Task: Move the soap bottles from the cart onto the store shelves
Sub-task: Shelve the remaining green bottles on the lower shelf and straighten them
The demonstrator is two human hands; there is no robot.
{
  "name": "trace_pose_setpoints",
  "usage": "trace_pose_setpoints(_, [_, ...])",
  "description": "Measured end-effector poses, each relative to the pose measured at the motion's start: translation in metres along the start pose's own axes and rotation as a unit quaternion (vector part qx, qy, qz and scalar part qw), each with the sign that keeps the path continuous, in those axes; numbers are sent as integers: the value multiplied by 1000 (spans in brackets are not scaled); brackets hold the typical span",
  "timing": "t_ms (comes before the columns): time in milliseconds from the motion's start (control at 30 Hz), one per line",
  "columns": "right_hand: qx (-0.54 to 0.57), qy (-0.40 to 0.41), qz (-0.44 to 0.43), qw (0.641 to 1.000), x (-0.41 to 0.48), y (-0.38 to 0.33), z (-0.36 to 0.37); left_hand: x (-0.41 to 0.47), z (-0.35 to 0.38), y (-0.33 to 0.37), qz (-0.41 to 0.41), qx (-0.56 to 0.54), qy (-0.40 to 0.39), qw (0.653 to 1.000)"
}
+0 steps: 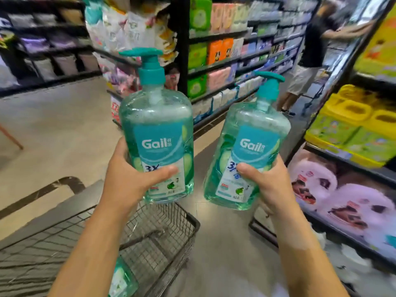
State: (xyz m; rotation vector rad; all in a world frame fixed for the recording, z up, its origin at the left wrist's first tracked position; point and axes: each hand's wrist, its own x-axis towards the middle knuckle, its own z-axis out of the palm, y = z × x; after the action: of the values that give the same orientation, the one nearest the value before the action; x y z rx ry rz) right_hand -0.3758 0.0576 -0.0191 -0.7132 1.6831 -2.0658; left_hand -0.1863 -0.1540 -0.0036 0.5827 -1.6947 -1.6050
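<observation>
The left bottle [156, 129], a clear teal soap bottle with a pump top, is being held upright in the left hand [126, 179]. It is being gripped low on its body. The left thumb [162, 171] is being pressed across the front of the label, the palm is being kept against the bottle's left side, and the other fingers are hidden behind it. The base of this bottle is being held above the far rim of the wire cart [190, 219].

The right bottle [252, 146], of the same kind, is being held in the right hand [270, 181], tilted so that its pump leans to the right. The right thumb [248, 169] is being laid over the lower part of the label. The remaining fingers are wrapped round the right side and back, where they cannot be seen. This bottle is being carried over the floor [225, 243], between the cart and the shelf unit [347, 161] on the right. The two bottles are being kept apart, not touching.

A third bottle [122, 279] is lying in the cart, partly covered by the left forearm.

Yellow packs [351, 123] are being displayed on the right shelf unit, and pink packs with dog faces [342, 189] below them. Another person [310, 50] is seen further down the aisle.
</observation>
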Motion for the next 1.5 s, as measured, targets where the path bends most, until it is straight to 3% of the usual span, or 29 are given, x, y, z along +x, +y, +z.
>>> trace_pose_setpoints(300, [-44, 158, -98, 982, -47, -83, -174, -16, 188, 48, 73, -54, -131, 987])
trace_pose_setpoints(567, [-149, 271, -130, 942, -119, -156, -335, -62, 386, 58, 71, -122, -264, 954])
trace_pose_setpoints(900, [-276, 366, -125, 880, -163, -193, -471, -74, 573, 60, 18, -144, -430, 891])
trace_pose_setpoints(1133, [-286, 386, -93, 872, -144, -199, -538, -43, 684, 24, -27, -159, -481, 862])
trace_pose_setpoints(1500, [-289, 420, -75, 857, -85, -162, -654, -3, 810, -33, -30, -127, -497, 858])
